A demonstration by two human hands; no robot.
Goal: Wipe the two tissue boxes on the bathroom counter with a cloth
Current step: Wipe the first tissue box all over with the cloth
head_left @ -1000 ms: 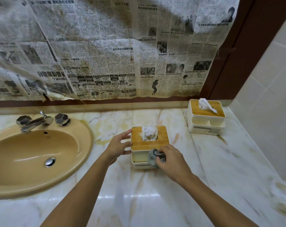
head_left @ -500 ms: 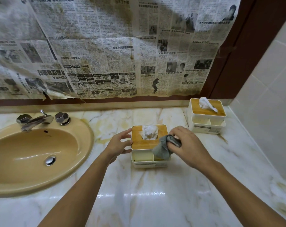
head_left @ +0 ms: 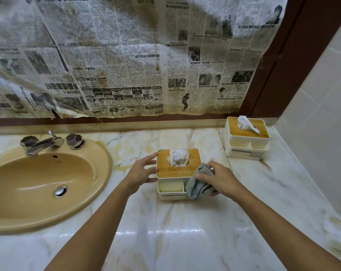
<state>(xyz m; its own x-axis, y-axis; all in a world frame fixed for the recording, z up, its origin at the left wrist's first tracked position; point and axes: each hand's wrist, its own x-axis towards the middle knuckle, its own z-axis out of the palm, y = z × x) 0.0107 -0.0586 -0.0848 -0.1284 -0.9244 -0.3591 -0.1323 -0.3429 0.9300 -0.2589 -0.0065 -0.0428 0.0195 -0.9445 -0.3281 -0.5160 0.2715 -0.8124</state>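
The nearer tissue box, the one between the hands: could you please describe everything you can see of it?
The nearer tissue box is a cream, plastic-looking case with a wood-look lid and a white tissue bunched up through its slot. Its front has open compartments. It stands upright on the marble counter, right of the sink. The left hand steadies its left side; the right hand presses a grey cloth on its front right corner.

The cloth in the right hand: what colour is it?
Grey; the cloth shows best in the head view.
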